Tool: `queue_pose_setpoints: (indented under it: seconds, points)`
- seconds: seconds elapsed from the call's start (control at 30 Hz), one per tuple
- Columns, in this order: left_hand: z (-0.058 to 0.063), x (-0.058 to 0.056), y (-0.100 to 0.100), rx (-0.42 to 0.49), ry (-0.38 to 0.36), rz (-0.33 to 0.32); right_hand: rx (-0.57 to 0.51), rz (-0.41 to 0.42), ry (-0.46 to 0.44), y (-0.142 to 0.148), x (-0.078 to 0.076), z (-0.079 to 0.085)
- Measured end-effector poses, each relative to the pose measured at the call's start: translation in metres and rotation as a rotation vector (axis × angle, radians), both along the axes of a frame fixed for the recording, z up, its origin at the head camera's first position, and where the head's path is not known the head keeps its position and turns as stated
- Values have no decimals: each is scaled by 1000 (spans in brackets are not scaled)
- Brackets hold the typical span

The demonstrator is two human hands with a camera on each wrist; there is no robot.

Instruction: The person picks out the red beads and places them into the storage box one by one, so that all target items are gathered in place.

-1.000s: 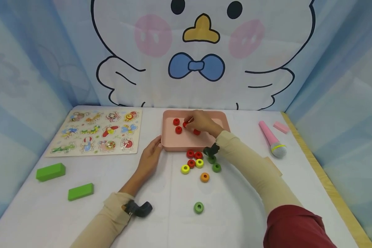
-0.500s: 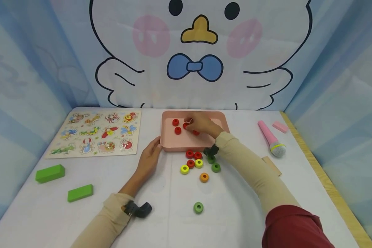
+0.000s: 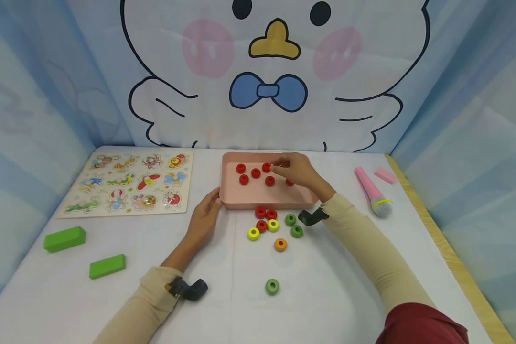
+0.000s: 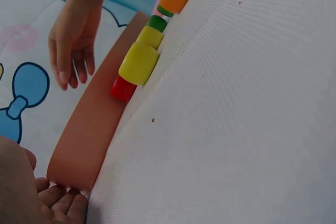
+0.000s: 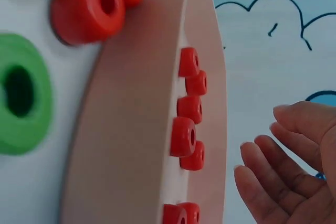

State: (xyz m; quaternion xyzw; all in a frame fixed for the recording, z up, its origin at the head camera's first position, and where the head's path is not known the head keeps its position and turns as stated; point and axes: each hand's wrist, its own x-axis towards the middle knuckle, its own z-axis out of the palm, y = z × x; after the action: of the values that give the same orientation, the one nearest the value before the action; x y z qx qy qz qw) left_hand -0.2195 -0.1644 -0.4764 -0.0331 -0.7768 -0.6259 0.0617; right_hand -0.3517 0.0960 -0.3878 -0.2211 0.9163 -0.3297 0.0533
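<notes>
My left hand (image 3: 204,217) rests its fingertips against the left front corner of a shallow pink tray (image 3: 266,206). In the left wrist view, the fingers (image 4: 63,203) meet the tray's end wall. Several red ring-shaped beads (image 3: 255,173) lie spread inside the tray. Above its right half hovers my right hand (image 3: 298,169), fingertips close to a red bead (image 3: 266,167) in the head view. From the right wrist, that hand (image 5: 294,166) shows spread, loosely bent fingers with nothing between them. It partly covers a red bead (image 3: 289,182) at the right.
In front of the tray lie red beads (image 3: 260,212), yellow beads (image 3: 253,233), green beads (image 3: 296,231) and an orange bead (image 3: 280,244). An animal puzzle board (image 3: 126,181) and green blocks (image 3: 64,239) are at left. A pink toy microphone (image 3: 371,191) and pink block (image 3: 385,175) lie right.
My right hand has let go of a red bead in the tray and moved right, uncovering more red beads. The left hand stays at the tray's corner.
</notes>
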Motion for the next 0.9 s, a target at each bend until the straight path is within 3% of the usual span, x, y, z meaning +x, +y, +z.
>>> queue_pose_setpoints:
  seconds: [0.17,0.33,0.53,0.77,0.9]
  points:
    - [0,0,0,-33,-6,10,-81,94,48,8,26,-7]
    - [-1,0,1,-41,-11,13,-62,148,39,12,59,-15]
    - [0,0,2,-26,-17,10,-103,298,1,15,92,-30]
    - [1,1,2,-8,-55,10,-104,374,-25,12,103,-43]
    - [3,2,2,-20,-48,14,-34,391,-6,8,102,-43]
